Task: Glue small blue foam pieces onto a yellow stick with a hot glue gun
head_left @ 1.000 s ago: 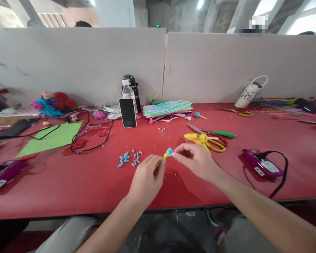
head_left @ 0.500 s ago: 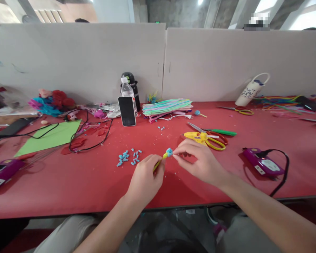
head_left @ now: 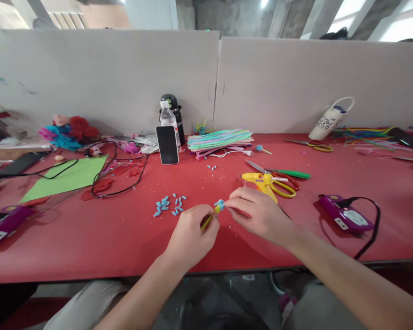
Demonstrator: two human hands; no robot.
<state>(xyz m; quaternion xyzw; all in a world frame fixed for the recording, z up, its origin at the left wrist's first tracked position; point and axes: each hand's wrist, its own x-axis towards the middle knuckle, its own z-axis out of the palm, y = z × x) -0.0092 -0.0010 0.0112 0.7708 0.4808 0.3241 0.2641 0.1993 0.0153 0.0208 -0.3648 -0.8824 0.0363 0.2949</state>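
In the head view, we hold a yellow stick (head_left: 207, 222) in our left hand (head_left: 192, 233), its thumb and fingers clamped on it. The stick slants up to the right, over the middle of the red table (head_left: 124, 243) near its front edge, and ends in a small blue tuft (head_left: 220, 205) with a bit of yellow just below it. Our right hand (head_left: 258, 214) comes in from the other side, thumb and fingertips drawn together right at the tuft; we cannot tell whether a small piece is pinched between them.

To the left of our hands lie small blue pieces (head_left: 163, 204), some heaped, some scattered. Just beyond the right hand we see a yellow glue gun (head_left: 258, 178), with scissors (head_left: 257, 167) and a green handle (head_left: 296, 174) close by. Farther back, a bundle of fuzzy sticks (head_left: 223, 140) lies near the grey divider (head_left: 124, 78), and a blue ball on a stick (head_left: 259, 148) lies to its right. A phone (head_left: 167, 145) leans upright before a clear bottle (head_left: 167, 115) and a black flask (head_left: 179, 123). We have green paper (head_left: 67, 178) over on the left, a purple socket block (head_left: 346, 216) on the right, and a white bottle (head_left: 325, 124) tilted against the divider.
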